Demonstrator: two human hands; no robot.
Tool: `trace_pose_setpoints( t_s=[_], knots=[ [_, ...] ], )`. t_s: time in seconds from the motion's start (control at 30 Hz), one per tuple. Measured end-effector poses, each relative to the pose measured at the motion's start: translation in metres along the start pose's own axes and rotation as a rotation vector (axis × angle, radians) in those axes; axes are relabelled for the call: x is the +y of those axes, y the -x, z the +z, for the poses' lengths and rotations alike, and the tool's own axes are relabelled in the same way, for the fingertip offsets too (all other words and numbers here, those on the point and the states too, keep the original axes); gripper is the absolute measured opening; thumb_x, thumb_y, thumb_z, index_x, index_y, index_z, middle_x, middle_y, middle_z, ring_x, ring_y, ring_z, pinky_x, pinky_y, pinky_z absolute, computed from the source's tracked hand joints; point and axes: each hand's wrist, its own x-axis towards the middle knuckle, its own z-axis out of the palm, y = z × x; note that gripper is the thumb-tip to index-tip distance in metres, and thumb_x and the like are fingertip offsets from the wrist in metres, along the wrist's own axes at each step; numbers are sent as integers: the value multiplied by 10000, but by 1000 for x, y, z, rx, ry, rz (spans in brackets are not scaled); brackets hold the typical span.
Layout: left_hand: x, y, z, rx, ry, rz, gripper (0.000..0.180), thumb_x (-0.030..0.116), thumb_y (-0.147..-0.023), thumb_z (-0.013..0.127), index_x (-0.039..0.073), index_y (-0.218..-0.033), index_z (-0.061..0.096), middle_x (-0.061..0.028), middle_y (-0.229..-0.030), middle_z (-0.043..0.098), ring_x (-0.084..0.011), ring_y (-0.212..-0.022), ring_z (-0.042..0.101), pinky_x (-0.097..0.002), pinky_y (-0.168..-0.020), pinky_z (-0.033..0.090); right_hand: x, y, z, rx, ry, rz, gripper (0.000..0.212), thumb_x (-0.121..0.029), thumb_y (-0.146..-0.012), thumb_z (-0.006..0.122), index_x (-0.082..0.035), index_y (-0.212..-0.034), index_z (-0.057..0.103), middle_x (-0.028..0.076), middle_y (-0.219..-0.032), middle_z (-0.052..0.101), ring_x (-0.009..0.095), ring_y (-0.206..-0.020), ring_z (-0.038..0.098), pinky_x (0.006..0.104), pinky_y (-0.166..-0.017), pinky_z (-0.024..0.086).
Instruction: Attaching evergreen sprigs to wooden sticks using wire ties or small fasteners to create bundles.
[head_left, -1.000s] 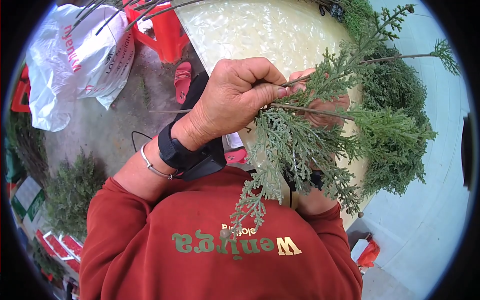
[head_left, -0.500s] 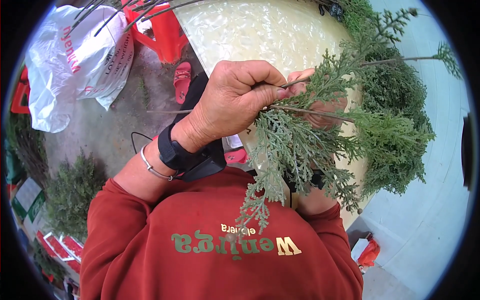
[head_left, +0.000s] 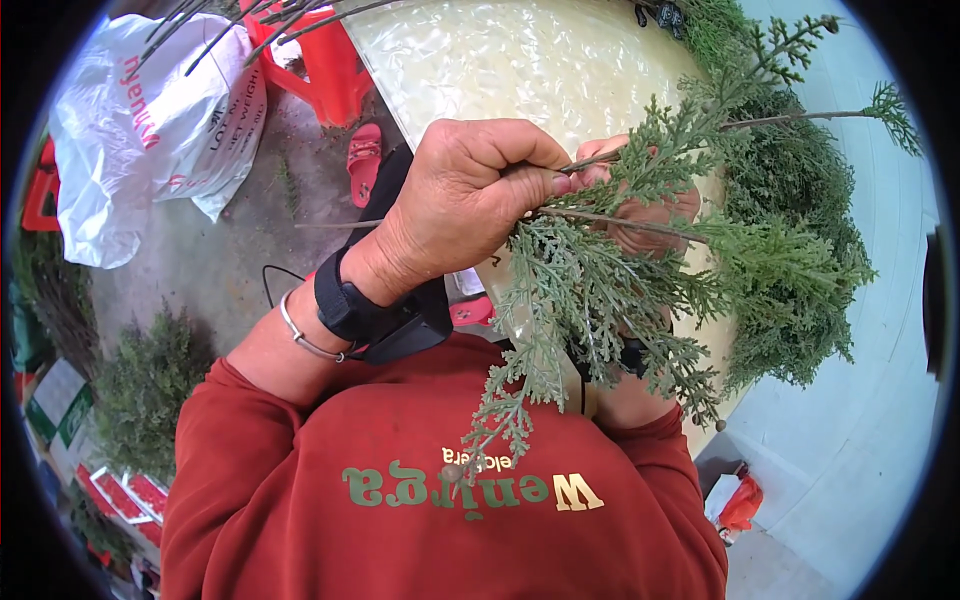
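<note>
My left hand (head_left: 480, 195) is closed over the thin brown stems of an evergreen branch (head_left: 585, 285), thumb and forefinger pinching near the middle. Feathery grey-green sprays hang from the stems down in front of my red sweatshirt. One bare stem end sticks out to the left, behind my wrist. My right hand (head_left: 650, 215) is on the far side of the greenery, its fingertips close to my left thumb at the stem. Leaves cover most of it, so its grip is only partly seen. A brown stem with a small green tip (head_left: 890, 118) reaches out to the right.
A pale glossy table (head_left: 500, 60) lies beyond my hands, with a heap of green branches (head_left: 790, 200) along its right side. To the left are a white plastic sack (head_left: 160, 120), a red stool (head_left: 325, 75) and a pink sandal (head_left: 364, 165). More greenery (head_left: 150, 400) stands lower left.
Almost nothing differs. My right hand has shifted very slightly behind the branch, and the lower sprays hang a little further left.
</note>
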Motion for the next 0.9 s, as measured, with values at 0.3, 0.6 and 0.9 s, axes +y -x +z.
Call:
trace_pose_setpoints(
  t_s=[0.3, 0.6, 0.9],
  knots=[
    [1, -1, 2, 21, 11, 6, 75, 44, -754, 665, -10, -756, 613, -19, -557, 523, -41, -543, 444, -216, -493, 393, 17, -3, -6, -97, -59, -96, 155, -3, -778, 633, 39, -903, 552, 128, -840, 575, 176, -688, 604, 256, -507, 501],
    [0, 1, 0, 30, -19, 10, 78, 46, -753, 668, -7, -747, 611, -11, -541, 508, -41, -528, 429, -216, -480, 384, 22, -5, -4, -86, -634, 85, 145, -19, -791, 626, 35, -893, 539, 143, -891, 560, 184, -705, 599, 265, -545, 525],
    [1, 0, 0, 23, -51, 1, 125, 68, -747, 690, -4, -712, 595, -7, -524, 492, -38, -516, 419, -215, -466, 375, 9, 0, 1, -74, 25, -71, 160, -19, -782, 637, 32, -909, 554, 139, -850, 569, 177, -685, 592, 262, -519, 518]
  ],
)
